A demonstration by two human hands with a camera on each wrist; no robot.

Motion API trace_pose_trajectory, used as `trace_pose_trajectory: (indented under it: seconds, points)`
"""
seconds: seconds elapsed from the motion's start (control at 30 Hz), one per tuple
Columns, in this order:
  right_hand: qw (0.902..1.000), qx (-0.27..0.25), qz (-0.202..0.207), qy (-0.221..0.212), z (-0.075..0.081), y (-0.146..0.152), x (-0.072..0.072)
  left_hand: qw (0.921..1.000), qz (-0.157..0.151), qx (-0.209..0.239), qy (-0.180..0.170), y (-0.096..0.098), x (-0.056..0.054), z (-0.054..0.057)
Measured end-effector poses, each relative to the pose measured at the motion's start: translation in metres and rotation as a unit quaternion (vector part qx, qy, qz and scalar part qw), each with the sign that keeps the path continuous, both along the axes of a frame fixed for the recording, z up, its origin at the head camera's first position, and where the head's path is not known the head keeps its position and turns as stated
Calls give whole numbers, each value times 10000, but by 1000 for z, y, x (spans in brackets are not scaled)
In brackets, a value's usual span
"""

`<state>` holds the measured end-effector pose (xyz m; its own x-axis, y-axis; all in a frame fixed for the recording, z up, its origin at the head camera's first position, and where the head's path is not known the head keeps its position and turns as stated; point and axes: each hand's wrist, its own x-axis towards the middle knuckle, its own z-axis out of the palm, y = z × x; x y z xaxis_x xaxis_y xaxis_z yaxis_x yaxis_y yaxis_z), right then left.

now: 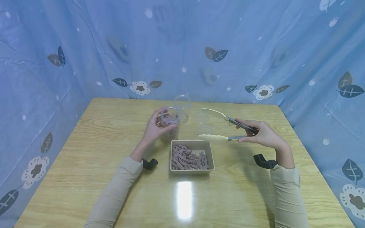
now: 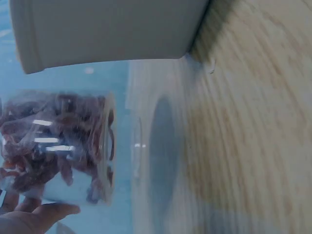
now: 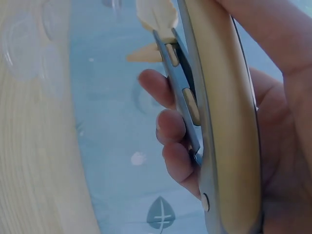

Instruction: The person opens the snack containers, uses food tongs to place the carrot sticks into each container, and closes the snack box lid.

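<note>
A clear jar (image 1: 171, 134) filled with brownish meat-like strips is gripped by my left hand (image 1: 152, 129), the thumb across its near side. In the left wrist view the jar's base is apart from the tabletop, with a shadow below. Just in front stands a beige rectangular tray (image 1: 192, 171) holding similar strips (image 1: 185, 158), part of its bottom showing on the right. My right hand (image 1: 263, 134) holds metal tongs (image 3: 229, 117) with cream scalloped tips. The tongs' arms are spread wide, nothing between them, and the tips point left above the table behind the tray.
Behind the filled jar stands a second clear jar (image 1: 182, 109). Two clear round lids, a far one (image 1: 201, 117) and a near one (image 1: 206, 129), lie on the wooden table (image 1: 108, 136). A blue patterned curtain (image 1: 176, 63) hangs around the table's back and sides.
</note>
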<state>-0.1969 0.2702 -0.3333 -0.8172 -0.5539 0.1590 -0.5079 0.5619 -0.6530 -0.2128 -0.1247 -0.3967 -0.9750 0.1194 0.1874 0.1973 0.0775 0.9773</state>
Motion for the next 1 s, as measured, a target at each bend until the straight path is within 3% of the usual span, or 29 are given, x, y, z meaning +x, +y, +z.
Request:
trace_pose_trajectory:
  seconds: [0.17,0.3,0.57,0.63,0.8,0.87,1.0]
  points:
    - [9999,48,-138,-37,6,-3,4,9990,-54,-427,102,2,-12,-22]
    - [9997,3,-215,-89,6,-4,3,9961,2,-800,360,4,-17,-29]
    - [9983,-98,-493,297,-6,0,-6,9977,-218,-590,234,11,-22,-36]
    - [9977,-158,-531,381,-14,5,-12,9980,-309,-535,154,13,-19,-29]
    - [9960,-94,-672,586,-6,-2,-7,9980,-421,-451,106,16,-21,-30]
    - [9949,-41,-741,676,2,-8,-1,9982,-388,-421,154,17,-26,-38]
    - [9943,-85,-777,730,-2,-4,-3,9988,-387,-298,90,19,-26,-40]
